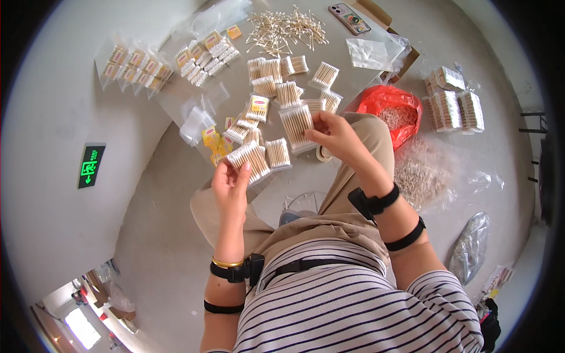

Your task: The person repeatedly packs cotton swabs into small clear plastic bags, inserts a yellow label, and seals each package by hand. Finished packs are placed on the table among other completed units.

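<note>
The left hand (231, 187) grips a swab packet (247, 161) between thumb and fingers, the clear sleeve filled with a row of swabs; the right hand (336, 135) pinches a second packet (295, 126), likewise full, by its right edge. Just beyond the fingers, more filled packets (288, 94) lie heaped on the table (341, 70), with loose swabs (285, 32) farther beyond. Well left of the left fingers, clear pouches (104, 82) hold several yellow-labelled packets each. Right of the right fingers, a red bag (376, 99) gapes open around pale sticks, and below it clear plastic (458, 154) holds a larger mass of them.
</note>
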